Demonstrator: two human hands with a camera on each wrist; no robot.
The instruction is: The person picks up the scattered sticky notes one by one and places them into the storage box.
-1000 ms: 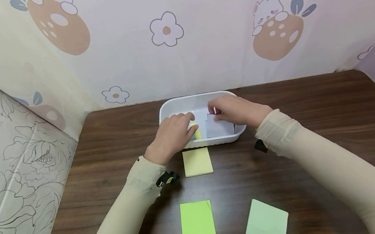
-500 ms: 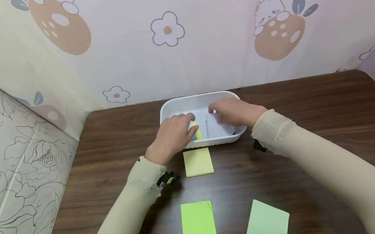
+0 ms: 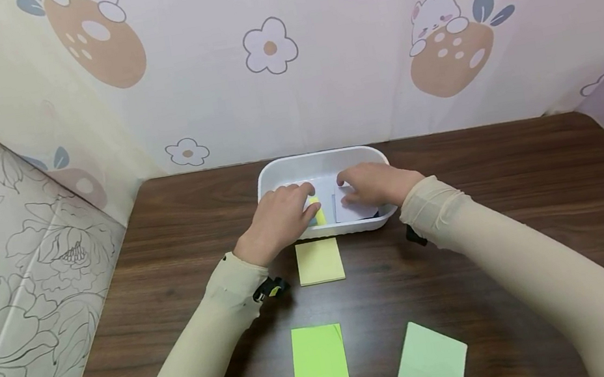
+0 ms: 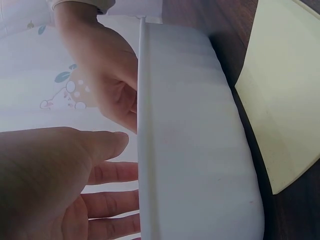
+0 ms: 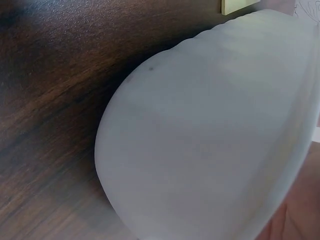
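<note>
Against the back wall stands a white plastic tray [image 3: 338, 229], and both hands reach into it. My left hand [image 3: 279, 215] is over the tray's left part, thumb and fingers apart. Beside its thumb show a yellow strip [image 3: 320, 213] and a bit of blue, partly hidden under the hand. Over the right part is my right hand [image 3: 377, 183], its thumb and forefinger spread above a white square of paper [image 3: 358, 211] on the tray floor. In the left wrist view the tray's side wall [image 4: 195, 135] hides the left fingertips.
A pale yellow sticky-note pad [image 3: 319, 261] lies just in front of the tray. Closer to me are a bright green pad [image 3: 318, 356] and a mint green pad [image 3: 433, 361], turned askew. All rest on a dark wooden table [image 3: 516, 194]; a patterned curtain [image 3: 343, 76] hangs behind.
My right hand has let go of the white paper it was pinching, which now lies flatter in the tray; its thumb and forefinger have parted. My left hand has stayed put.
</note>
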